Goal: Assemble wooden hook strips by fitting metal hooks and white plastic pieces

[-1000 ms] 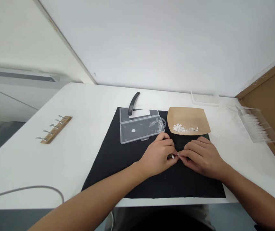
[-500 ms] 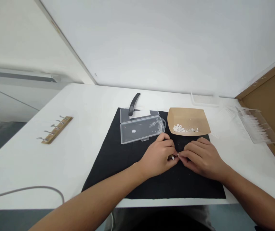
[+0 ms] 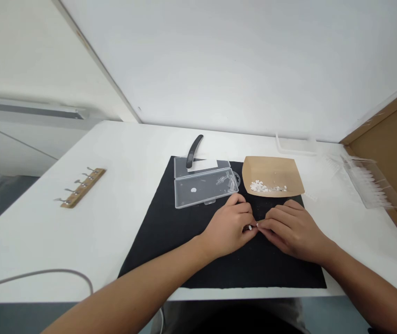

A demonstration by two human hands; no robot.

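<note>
Over the black mat (image 3: 156,232), my left hand (image 3: 231,227) is closed, its thumb and fingertips pinched together. A small white piece (image 3: 250,228), shaped like a false nail tip, shows between its thumb and curled fingers. My right hand (image 3: 291,227) is closed too. Its thumb and index finger meet the left fingertips, where a tiny white speck shows; what they pinch is mostly hidden. Just beyond the hands lie an open clear plastic case (image 3: 191,203) with clear slivers inside, and a brown paper tray (image 3: 277,164) holding white bits (image 3: 259,186).
A black curved file (image 3: 193,150) rests on the case lid beside a white paper slip (image 3: 203,164). On the left stands a wooden strip with metal pegs (image 3: 83,188); a grey cable (image 3: 45,271) lies nearer. Clear trays of nail tips (image 3: 372,185) sit at right.
Both hands stay pinched together at the same spot. The white piece in my left hand looks slightly turned. Otherwise only the view has shifted a little.
</note>
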